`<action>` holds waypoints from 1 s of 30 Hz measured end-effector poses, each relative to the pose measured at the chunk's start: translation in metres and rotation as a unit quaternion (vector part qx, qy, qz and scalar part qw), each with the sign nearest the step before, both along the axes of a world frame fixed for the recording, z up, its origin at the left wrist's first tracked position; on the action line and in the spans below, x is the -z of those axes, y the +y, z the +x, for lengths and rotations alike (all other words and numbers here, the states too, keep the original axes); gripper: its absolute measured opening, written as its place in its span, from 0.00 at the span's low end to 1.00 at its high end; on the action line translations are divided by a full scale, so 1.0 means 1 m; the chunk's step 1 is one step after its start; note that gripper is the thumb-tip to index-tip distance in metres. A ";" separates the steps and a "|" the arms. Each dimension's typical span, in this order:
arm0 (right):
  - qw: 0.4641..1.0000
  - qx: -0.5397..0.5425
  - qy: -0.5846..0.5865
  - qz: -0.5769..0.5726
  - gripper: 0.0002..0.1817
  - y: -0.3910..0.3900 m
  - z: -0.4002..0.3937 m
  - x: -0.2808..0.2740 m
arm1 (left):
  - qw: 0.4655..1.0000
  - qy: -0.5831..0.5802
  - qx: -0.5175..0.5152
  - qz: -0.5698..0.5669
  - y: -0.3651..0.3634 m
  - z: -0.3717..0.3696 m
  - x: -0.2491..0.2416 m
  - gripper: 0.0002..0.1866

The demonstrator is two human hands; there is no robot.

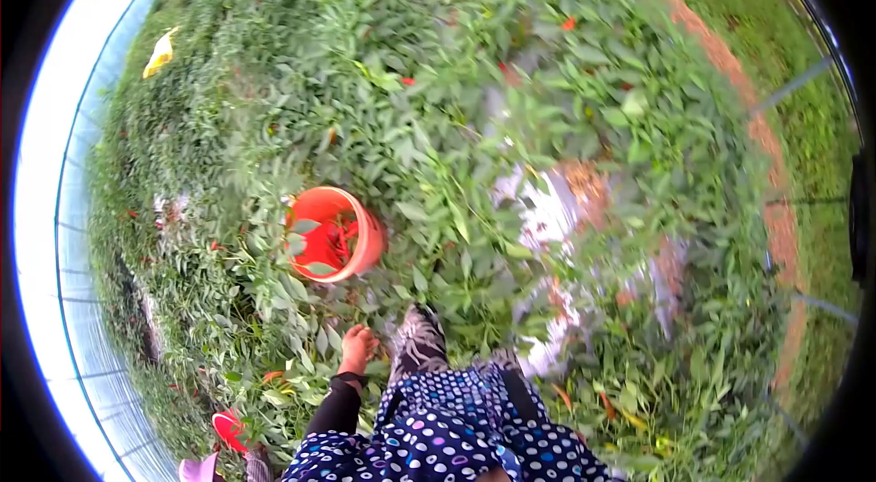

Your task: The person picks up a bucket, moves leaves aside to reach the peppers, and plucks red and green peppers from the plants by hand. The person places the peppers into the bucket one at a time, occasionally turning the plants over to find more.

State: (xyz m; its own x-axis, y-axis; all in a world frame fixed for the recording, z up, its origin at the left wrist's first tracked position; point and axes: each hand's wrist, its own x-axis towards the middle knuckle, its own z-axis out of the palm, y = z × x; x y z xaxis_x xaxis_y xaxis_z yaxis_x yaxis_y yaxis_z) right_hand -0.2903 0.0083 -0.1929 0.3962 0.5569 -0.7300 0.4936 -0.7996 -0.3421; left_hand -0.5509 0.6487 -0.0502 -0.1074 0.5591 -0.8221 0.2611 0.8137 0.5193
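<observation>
While the person stands among the pepper plants [511, 117], one hand [358, 347] reaches down into the leaves at the near side of the row; it looks like the left hand, with a dark sleeve and a band at the wrist. Its fingers curl loosely into the foliage, and I cannot tell whether they grip anything. The right hand is out of sight, hidden somewhere below the spotted dress [438, 436].

Just beyond the reaching hand, a little to its left, an orange bucket [336, 234] sits tilted among the stems, red peppers showing inside and a few leaves lying over its mouth. More red peppers [569, 24] dot the plants far up the row. Pale plastic sheeting [547, 213] shows through the greenery to the right, and a red sandal [228, 430] lies near the bottom left.

As I judge it, the bucket leans enough that a knock from a foot or a tugged branch could tip it and spill the peppers into the thick growth, where they would be hard to find
</observation>
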 end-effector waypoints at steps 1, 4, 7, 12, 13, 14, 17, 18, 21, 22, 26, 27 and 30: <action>0.998 0.047 0.042 -0.024 0.18 -0.019 0.001 0.030 | 1.000 -0.011 -0.009 -0.009 0.014 0.001 0.008 0.20; 0.953 0.240 0.153 -0.100 0.18 0.005 0.025 0.011 | 0.994 -0.042 -0.095 -0.016 0.046 0.008 0.020 0.21; 0.868 0.424 0.214 -0.145 0.18 0.145 0.067 -0.062 | 0.982 -0.060 -0.172 -0.042 0.072 0.003 0.047 0.21; 0.837 0.474 0.239 -0.133 0.19 0.266 0.095 -0.097 | 0.944 -0.081 -0.307 -0.093 0.110 0.001 0.107 0.27; 0.833 0.479 0.243 -0.132 0.19 0.277 0.095 -0.104 | 0.932 -0.086 -0.337 -0.103 0.114 0.002 0.116 0.29; 0.827 0.488 0.246 -0.132 0.19 0.286 0.095 -0.113 | 0.926 -0.101 -0.353 -0.094 0.118 0.003 0.125 0.31; 0.811 0.510 0.253 -0.137 0.19 0.304 0.092 -0.134 | 0.893 -0.147 -0.418 -0.072 0.137 0.009 0.153 0.29; 0.805 0.516 0.257 -0.139 0.19 0.308 0.091 -0.138 | 0.886 -0.154 -0.431 -0.079 0.145 0.006 0.166 0.34; 0.784 0.541 0.267 -0.145 0.19 0.312 0.086 -0.156 | 0.876 -0.160 -0.447 -0.082 0.157 0.010 0.187 0.34; 0.778 0.547 0.270 -0.148 0.19 0.310 0.083 -0.160 | 0.881 -0.167 -0.436 -0.071 0.161 0.012 0.192 0.30; 0.748 0.571 0.310 -0.138 0.20 0.296 0.071 -0.178 | 0.863 -0.167 -0.473 -0.050 0.169 0.009 0.216 0.16; 0.734 0.576 0.337 -0.123 0.20 0.289 0.069 -0.179 | 0.856 -0.143 -0.493 -0.063 0.172 0.009 0.216 0.14; 0.518 0.741 0.406 -0.133 0.15 0.297 0.050 -0.185 | 0.809 -0.192 -0.555 0.006 0.174 -0.011 0.260 0.14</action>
